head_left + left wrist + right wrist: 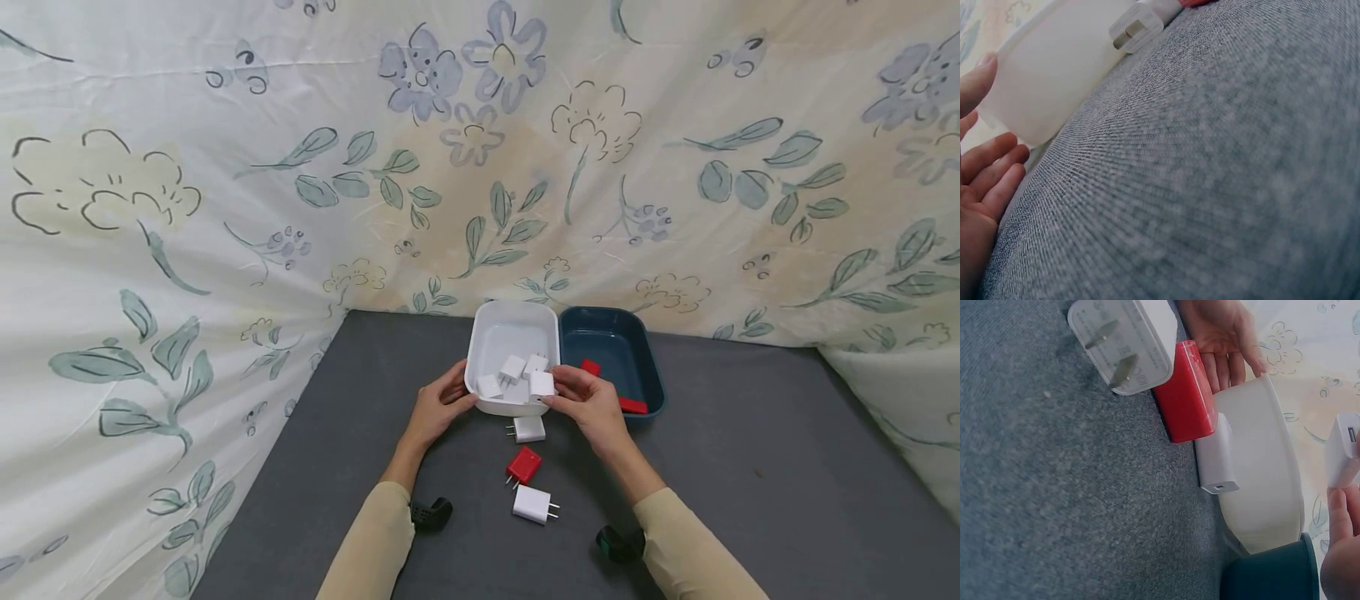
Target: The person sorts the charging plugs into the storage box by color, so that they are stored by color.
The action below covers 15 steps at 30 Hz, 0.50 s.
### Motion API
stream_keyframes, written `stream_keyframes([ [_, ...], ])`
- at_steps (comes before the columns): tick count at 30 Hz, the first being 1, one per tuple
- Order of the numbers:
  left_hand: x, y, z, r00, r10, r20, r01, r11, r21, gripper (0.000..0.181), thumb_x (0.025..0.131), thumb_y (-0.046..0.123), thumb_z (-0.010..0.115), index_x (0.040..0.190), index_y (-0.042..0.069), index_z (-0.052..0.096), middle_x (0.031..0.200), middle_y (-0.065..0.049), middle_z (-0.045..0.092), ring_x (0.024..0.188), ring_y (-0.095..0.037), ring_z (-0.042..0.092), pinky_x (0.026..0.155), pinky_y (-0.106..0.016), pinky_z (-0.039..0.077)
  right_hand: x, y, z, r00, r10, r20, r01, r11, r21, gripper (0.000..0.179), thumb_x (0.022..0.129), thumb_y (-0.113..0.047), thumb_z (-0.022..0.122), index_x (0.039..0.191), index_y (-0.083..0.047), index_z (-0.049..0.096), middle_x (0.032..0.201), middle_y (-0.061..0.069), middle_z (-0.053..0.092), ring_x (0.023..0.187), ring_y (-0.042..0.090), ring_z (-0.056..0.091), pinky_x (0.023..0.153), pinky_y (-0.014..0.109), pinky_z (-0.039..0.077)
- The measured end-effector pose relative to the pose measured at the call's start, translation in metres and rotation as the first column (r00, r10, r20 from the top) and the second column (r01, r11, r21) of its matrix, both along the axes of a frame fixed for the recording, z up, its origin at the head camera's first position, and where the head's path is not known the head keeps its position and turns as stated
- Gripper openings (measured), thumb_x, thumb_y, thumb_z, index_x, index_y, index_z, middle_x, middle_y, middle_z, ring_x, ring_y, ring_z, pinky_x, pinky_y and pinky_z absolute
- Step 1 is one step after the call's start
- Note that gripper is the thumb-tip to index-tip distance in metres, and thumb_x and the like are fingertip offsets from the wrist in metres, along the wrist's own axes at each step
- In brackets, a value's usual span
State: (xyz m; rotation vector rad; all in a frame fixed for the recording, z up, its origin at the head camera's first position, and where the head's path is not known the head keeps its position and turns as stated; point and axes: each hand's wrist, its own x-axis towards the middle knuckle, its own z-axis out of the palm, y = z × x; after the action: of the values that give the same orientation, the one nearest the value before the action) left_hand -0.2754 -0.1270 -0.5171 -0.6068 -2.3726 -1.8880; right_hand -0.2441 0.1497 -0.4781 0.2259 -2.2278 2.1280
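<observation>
My right hand (592,408) pinches a white charger plug (542,385) between thumb and fingertips, over the front right corner of a white bin (516,323). In the right wrist view this charger (1341,453) shows its USB port, higher than the bin's rim. Several white chargers (512,368) lie inside the bin at its front. My left hand (438,408) is at the bin's left front corner, thumb near the rim and loosely straight fingers beside the outer wall. In the left wrist view these fingers (1000,165) lie low, close to the wall.
A dark blue bin (607,329) stands against the white bin's right side, with red pieces (633,406) in it. On the grey table (720,467), a white charger (529,429), a red charger (523,465) and another white charger (532,505) line up toward me. Patterned cloth (480,208) hangs behind.
</observation>
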Motion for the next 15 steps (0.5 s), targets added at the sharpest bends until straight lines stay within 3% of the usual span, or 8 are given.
stream_keyframes([
  [10, -0.001, -0.001, -0.002, 1.000, 0.001, 0.003, -0.001, 1.000, 0.012, 0.066, 0.082, 0.017, 0.070, 0.140, 0.006, 0.039, 0.129, -0.023, 0.052, 0.117, -0.035, 0.053, 0.098, -0.051, 0.043, -0.009, -0.010, 0.000, 0.999, -0.005, -0.036, 0.008, 0.994, 0.108, 0.055, 0.069, -0.022, 0.080, 0.119, -0.011, 0.061, 0.119, 0.007, 0.062, 0.105, 0.020, 0.062, 0.085, 0.023, 0.051],
  [15, -0.002, -0.001, -0.004, 1.000, -0.004, 0.010, 0.004, 1.000, 0.008, 0.067, 0.083, 0.018, 0.070, 0.140, 0.006, 0.038, 0.130, -0.022, 0.052, 0.118, -0.032, 0.053, 0.098, -0.049, 0.043, -0.012, -0.015, 0.002, 0.999, -0.001, -0.047, 0.007, 0.994, 0.108, 0.055, 0.069, -0.023, 0.081, 0.119, -0.012, 0.061, 0.118, 0.007, 0.063, 0.105, 0.019, 0.063, 0.088, 0.026, 0.049],
])
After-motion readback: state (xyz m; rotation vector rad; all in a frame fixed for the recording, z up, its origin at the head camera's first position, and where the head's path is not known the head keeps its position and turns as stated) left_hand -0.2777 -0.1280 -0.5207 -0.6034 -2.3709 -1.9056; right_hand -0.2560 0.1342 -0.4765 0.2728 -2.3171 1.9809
